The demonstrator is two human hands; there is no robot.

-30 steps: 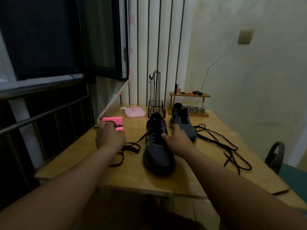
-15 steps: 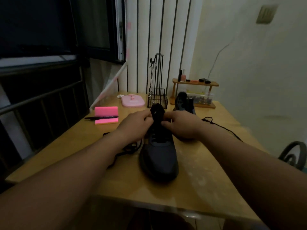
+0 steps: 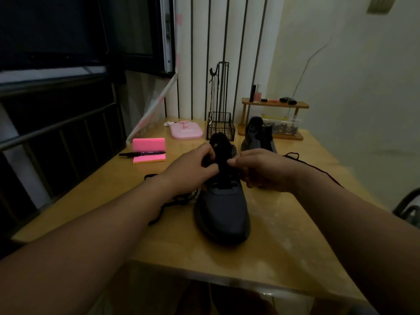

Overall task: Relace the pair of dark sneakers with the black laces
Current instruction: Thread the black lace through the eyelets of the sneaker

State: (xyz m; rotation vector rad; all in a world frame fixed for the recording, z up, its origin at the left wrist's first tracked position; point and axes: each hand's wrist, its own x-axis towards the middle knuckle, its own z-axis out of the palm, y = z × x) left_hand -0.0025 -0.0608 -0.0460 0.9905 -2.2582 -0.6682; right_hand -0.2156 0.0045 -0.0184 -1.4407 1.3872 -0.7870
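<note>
Left hand and right hand pinch the near sneaker at its tongue; keep it steady, feeding the black lace evenly.

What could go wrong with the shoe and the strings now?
1. The light is dim, and the near sneaker and its lace are both dark. An eyelet could be missed while the left hand and right hand pinch at the tongue.
2. That lace lies in loose loops beside the shoe and may tangle when pulled.
3. The other lace disappears behind the right forearm, so moving that arm might drag it across the table.
</note>
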